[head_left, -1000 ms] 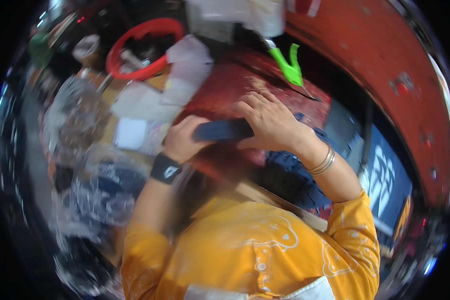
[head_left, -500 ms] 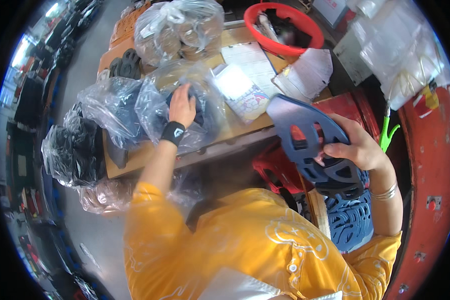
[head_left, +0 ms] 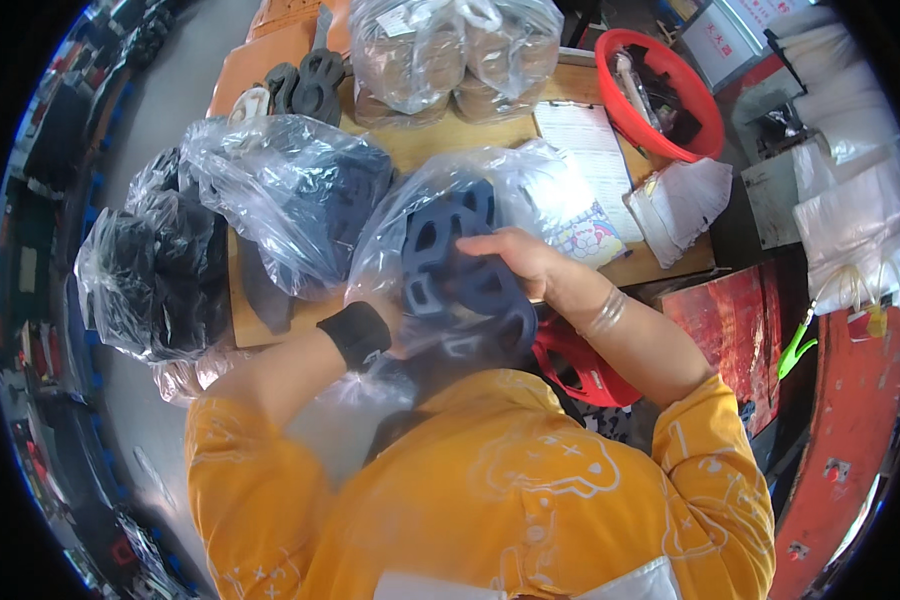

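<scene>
My right hand (head_left: 518,262) grips a stack of dark blue shoe soles with cut-out openings (head_left: 440,250), its thumb lying on top. The stack is at the mouth of a clear plastic bag (head_left: 385,235) on the table, partly behind the film. My left hand (head_left: 382,312), below a black wristband, is against the near left side of this bag; its fingers are hidden by film and soles. Left of it lies another clear bag (head_left: 300,190) with dark blue pieces inside.
Bagged brown soles (head_left: 410,75) stand at the table's back, beside a clipboard with paper (head_left: 580,130) and a red basin (head_left: 715,120). Bagged black pieces (head_left: 160,270) sit at the left. A red stool (head_left: 595,375) is below the table edge, right of the bag.
My right hand has brought the blue soles from the right over to the bag. My left hand has moved from the bag's top to its near left side. The view has shifted.
</scene>
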